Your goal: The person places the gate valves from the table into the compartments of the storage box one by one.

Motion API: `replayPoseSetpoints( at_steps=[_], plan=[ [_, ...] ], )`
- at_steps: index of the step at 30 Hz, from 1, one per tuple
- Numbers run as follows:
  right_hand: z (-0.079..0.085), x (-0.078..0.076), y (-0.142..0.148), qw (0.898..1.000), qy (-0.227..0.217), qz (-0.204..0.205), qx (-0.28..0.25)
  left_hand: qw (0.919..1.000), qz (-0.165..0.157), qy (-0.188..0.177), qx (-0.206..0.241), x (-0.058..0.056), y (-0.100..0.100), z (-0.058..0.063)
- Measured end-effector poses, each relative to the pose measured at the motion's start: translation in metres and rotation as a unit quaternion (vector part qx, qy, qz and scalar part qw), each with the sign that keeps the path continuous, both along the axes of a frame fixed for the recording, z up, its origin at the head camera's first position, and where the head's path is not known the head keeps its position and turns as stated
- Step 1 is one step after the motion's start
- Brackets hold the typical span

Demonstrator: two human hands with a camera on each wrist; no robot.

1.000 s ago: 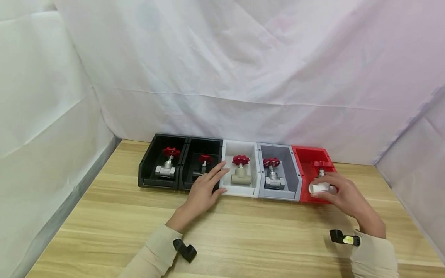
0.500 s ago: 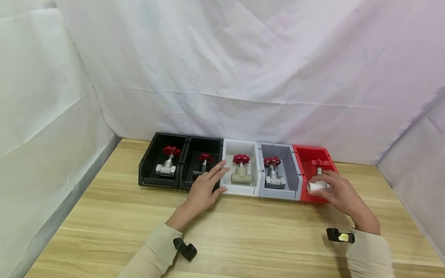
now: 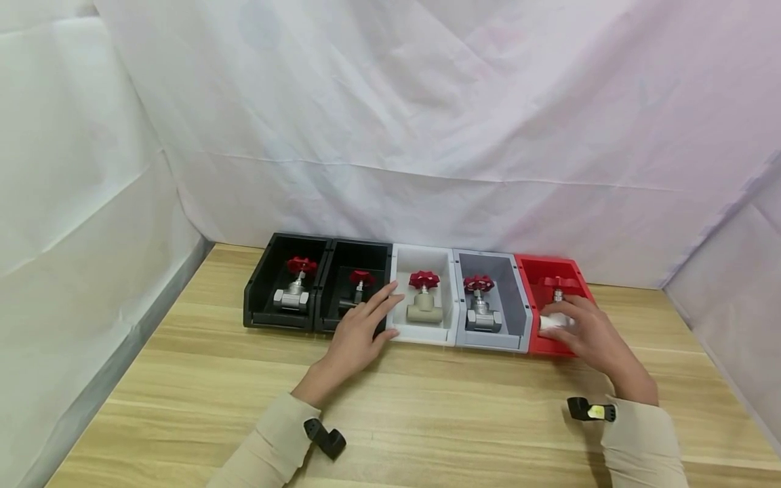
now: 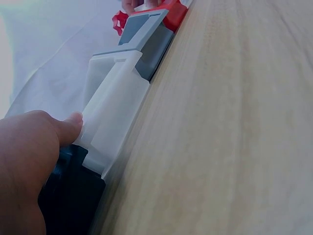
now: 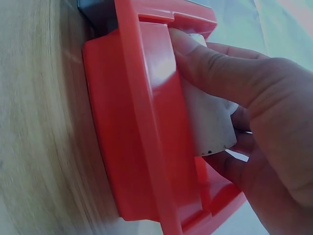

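My right hand grips a white globe-type valve with a red handwheel, inside the red bin at the right end of the row. In the right wrist view, thumb and fingers wrap the white valve body just behind the red front wall. Part of the valve is hidden behind the fingers. My left hand lies with fingers extended over the second black bin, fingertips at the edge of the white bin. In the left wrist view, its thumb touches the white bin's front.
A beige valve sits in the white bin. Silver valves stand in the leftmost black bin and the grey bin. A dark valve is partly covered by my left hand. White cloth hangs behind the wooden table.
My right hand has shifted slightly left with the white valve, which sits a little farther left within the red bin. My left hand stays where it was.
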State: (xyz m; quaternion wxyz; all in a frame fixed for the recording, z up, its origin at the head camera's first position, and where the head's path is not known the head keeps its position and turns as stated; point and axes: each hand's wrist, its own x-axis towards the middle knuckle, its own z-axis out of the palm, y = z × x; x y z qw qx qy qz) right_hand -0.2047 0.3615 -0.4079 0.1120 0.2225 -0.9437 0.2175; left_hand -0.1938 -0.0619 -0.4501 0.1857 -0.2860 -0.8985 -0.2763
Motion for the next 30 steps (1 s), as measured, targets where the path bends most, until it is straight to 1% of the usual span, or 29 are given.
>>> replayPoseSetpoints(
  at_steps=[3, 7, 12, 25, 30],
  plan=[
    [-0.001, -0.001, -0.001, 1.000, -0.016, -0.008, 0.002, 1.0000, 0.002, -0.003, -0.001, 0.000, 0.000, 0.000],
    [-0.002, -0.002, -0.002, 0.999, -0.038, -0.019, 0.004, 1.0000, 0.001, 0.002, 0.000, 0.000, 0.000, -0.001],
    [-0.001, -0.005, -0.002, 0.996, -0.080, -0.033, 0.003, 1.0000, -0.001, 0.009, 0.000, -0.001, -0.001, -0.001],
    [0.007, -0.016, -0.003, 0.985, -0.167, -0.038, 0.010, 1.0000, 0.001, 0.001, 0.001, 0.000, 0.001, -0.001],
    [0.007, -0.018, -0.005, 0.983, -0.180, -0.038, 0.016, 1.0000, 0.003, 0.004, -0.005, -0.001, 0.000, -0.002]
  ],
)
